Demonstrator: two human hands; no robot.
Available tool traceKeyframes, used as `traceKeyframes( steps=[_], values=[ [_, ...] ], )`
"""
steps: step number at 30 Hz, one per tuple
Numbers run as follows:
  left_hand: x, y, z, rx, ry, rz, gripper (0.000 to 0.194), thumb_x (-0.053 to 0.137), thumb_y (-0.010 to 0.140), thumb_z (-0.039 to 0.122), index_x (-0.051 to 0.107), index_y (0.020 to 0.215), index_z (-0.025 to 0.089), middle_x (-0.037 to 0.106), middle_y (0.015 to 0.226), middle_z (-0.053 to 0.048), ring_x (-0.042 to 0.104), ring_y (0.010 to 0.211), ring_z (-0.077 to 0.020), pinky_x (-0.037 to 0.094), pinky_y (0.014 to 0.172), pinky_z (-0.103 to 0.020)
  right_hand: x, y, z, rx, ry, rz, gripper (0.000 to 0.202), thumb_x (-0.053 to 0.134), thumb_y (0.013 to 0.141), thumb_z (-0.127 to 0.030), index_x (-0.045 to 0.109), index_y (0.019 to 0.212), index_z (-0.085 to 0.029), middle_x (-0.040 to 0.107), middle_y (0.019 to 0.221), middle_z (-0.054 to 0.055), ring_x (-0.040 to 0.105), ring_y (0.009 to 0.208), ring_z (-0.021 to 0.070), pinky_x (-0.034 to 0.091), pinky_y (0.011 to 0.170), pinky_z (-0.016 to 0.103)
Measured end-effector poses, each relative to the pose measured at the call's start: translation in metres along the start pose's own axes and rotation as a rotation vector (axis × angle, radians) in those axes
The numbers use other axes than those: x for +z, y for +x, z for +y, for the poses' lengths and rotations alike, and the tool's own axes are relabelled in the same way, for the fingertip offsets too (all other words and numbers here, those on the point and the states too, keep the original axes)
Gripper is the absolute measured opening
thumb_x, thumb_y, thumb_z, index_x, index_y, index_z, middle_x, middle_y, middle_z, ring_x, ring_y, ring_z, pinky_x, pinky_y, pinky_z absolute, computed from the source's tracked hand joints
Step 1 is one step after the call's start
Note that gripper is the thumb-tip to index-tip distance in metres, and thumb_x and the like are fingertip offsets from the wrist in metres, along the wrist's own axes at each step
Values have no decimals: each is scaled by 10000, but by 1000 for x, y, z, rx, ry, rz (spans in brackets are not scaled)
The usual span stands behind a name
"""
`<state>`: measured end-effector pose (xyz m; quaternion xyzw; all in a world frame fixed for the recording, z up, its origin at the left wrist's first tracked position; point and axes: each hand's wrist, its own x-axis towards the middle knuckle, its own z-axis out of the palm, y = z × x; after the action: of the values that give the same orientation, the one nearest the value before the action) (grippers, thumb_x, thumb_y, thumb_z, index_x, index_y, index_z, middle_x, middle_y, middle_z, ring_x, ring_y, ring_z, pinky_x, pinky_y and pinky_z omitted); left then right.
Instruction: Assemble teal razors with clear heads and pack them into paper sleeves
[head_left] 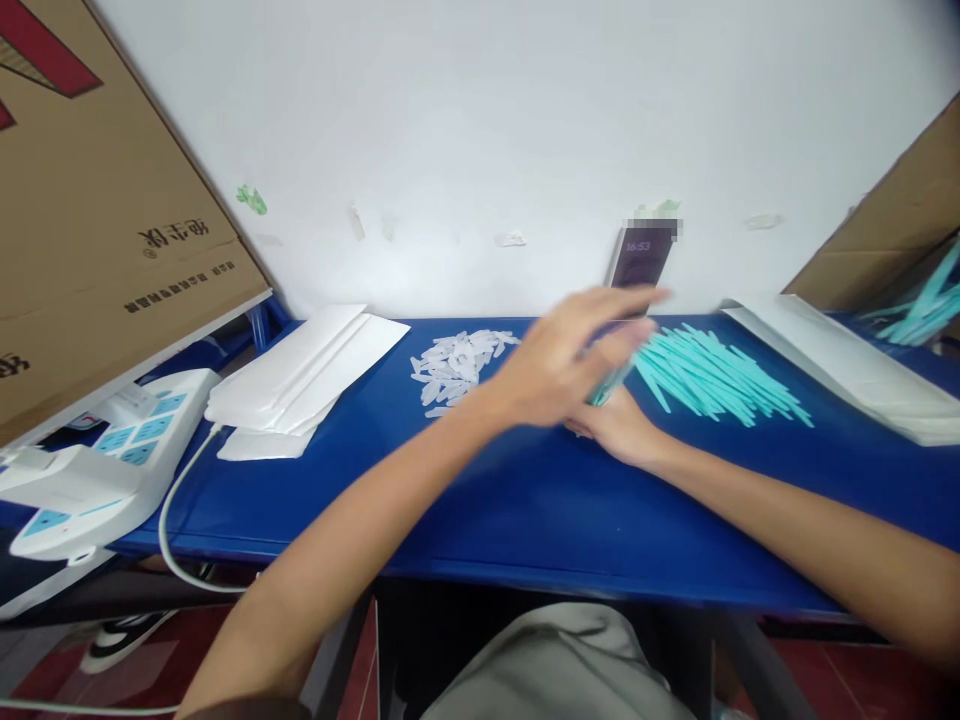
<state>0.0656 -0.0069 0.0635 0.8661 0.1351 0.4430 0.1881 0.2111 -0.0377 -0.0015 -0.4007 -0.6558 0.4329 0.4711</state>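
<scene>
My left hand (570, 355) hovers over the blue table (525, 500), blurred, fingers stretched out toward a pile of teal sticks (712, 375). My right hand (619, 425) lies under it, mostly hidden, gripping a few teal sticks at the pile's left end. A heap of small clear plastic caps (457, 365) sits just left of my left hand.
A phone (637, 260) leans against the white wall behind the sticks. White paper bags (300, 385) lie at the left, more white bags (847, 365) at the right. A white power strip (97, 455) and cardboard boxes (97, 210) flank the table.
</scene>
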Motion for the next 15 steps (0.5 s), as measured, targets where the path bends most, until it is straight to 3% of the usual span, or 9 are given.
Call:
traceKeyframes(
  steps=[2, 3, 5, 7, 9, 10, 11, 13, 15],
  values=[
    [-42, -7, -24, -185, 191, 127, 540, 333, 1076, 618, 610, 1413, 300, 630, 1454, -94, 586, 1326, -298, 486, 1100, -493, 0, -1, -1, 28, 13, -78, 520, 802, 793, -580, 441, 616, -251, 418, 471, -67, 373, 460, 112, 307, 464, 297],
    [-66, -15, -38, -288, 347, 135, 558, 392, 1054, 614, 575, 1465, 284, 603, 1486, -120, 548, 1369, -335, 443, 1144, -534, 0, -2, -1, 45, 10, -109, 531, 785, 807, -596, 437, 606, -249, 408, 463, -70, 354, 444, 106, 290, 456, 296],
    [-117, -38, -64, -576, 723, 37, 692, 553, 967, 610, 520, 1538, 221, 462, 1614, -190, 388, 1495, -450, 305, 1209, -659, 0, -3, -2, 76, -38, -137, 530, 779, 807, -613, 449, 619, -244, 405, 480, -72, 354, 447, 104, 287, 459, 292],
    [-166, -70, -82, -960, 958, -99, 873, 615, 908, 639, 407, 1624, 185, 261, 1714, -244, 197, 1571, -541, 197, 1202, -755, 1, -4, -3, 86, -133, -154, 518, 775, 814, -591, 447, 625, -239, 395, 500, -73, 356, 469, 106, 295, 479, 290],
    [-205, -104, -89, -1342, 967, -111, 1019, 536, 904, 754, 202, 1701, 213, 146, 1743, -261, 140, 1576, -580, 197, 1159, -803, 3, -5, -3, 57, -221, -187, 496, 758, 837, -531, 432, 608, -235, 395, 514, -67, 350, 494, 109, 296, 499, 287],
    [-221, -120, -90, -1443, 941, -100, 1099, 520, 874, 819, 140, 1711, 217, 116, 1744, -273, 140, 1569, -595, 211, 1140, -813, 4, -6, -3, 36, -249, -212, 475, 747, 848, -496, 438, 603, -231, 408, 524, -61, 353, 506, 111, 297, 506, 286],
    [-233, -135, -91, -1509, 917, -102, 1176, 550, 823, 863, 134, 1711, 214, 109, 1743, -279, 158, 1559, -609, 225, 1131, -811, 5, -7, -3, 14, -265, -242, 443, 738, 855, -464, 459, 605, -226, 431, 537, -55, 362, 517, 114, 302, 511, 284],
    [-250, -158, -93, -1514, 794, -93, 1290, 656, 726, 879, 190, 1693, 163, 223, 1706, -310, 281, 1516, -605, 271, 1125, -782, 6, -8, -3, -12, -283, -296, 349, 722, 866, -410, 538, 642, -217, 503, 578, -39, 405, 541, 125, 322, 520, 282],
    [-260, -169, -94, -1383, 768, 68, 1373, 717, 602, 924, 322, 1628, 101, 421, 1600, -311, 301, 1490, -608, 205, 1126, -816, 7, -10, -4, -21, -294, -310, 287, 715, 868, -382, 585, 674, -215, 550, 602, -30, 439, 550, 134, 342, 524, 282]
  ],
)
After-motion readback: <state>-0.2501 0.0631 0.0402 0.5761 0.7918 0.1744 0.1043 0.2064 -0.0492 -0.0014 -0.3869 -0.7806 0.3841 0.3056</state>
